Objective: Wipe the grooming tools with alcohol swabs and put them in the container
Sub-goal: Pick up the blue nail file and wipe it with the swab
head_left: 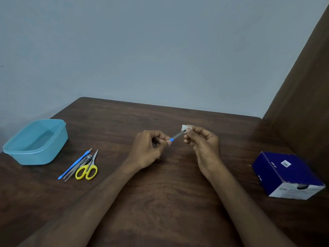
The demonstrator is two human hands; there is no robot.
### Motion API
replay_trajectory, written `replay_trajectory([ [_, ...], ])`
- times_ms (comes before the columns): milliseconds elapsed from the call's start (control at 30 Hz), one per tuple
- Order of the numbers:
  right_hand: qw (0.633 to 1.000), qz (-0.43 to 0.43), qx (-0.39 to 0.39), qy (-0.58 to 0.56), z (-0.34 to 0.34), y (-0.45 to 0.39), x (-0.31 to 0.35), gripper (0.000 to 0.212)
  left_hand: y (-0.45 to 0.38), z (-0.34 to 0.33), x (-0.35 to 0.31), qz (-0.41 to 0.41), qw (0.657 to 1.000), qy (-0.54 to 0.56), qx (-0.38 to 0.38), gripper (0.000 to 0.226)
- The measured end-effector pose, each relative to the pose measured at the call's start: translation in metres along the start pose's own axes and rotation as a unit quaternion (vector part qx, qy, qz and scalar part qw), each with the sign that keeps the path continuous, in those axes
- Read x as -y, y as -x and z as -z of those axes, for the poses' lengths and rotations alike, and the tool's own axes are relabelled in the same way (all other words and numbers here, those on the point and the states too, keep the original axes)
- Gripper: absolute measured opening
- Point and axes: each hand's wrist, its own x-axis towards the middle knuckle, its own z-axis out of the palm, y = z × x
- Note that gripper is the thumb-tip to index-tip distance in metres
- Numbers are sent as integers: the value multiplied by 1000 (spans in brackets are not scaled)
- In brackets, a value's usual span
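My left hand [148, 150] pinches the blue handle end of a thin grey nail file [177, 136] above the middle of the table. My right hand [202, 141] pinches a small white alcohol swab [185, 128] folded around the file's far tip. At the left lies a pile of tools: yellow-handled scissors [88, 169], a blue-handled cuticle pusher [74, 164], a nail clipper [88, 158] and tweezers [72, 172]. A light blue plastic container [58, 138] stands open beyond them at the far left, with nothing visible inside.
A dark blue and white box [284, 174] sits at the right of the brown wooden table [160, 193]. A brown wooden panel [302, 86] rises along the right side. A pale wall stands behind the table's far edge.
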Motion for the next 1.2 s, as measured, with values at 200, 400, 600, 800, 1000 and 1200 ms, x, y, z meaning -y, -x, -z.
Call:
replay_trajectory([
  [200, 997, 29, -68, -22, 8, -8, 2, 11, -1, 1, 1, 40, 998, 42, -15, 8],
  [400, 998, 32, -18, 49, 4, -9, -7, 9, -1, 2, 2, 18, 999, 44, 7, 7],
  [600, 997, 2, -51, 64, 6, -11, -12, 19, 1, 4, 0, -39, 998, 48, 31, 6],
  [800, 997, 58, -48, 28, 3, -6, -1, 22, 1, 2, -1, -5, 999, 38, -5, 2],
  [1000, 997, 36, -34, 65, -3, -3, -7, 22, 1, 4, 0, -35, 998, 29, 33, 5],
  [1200, 994, 39, -67, 80, -2, -4, -9, 22, 0, 5, 2, -47, 999, 18, 13, 8],
])
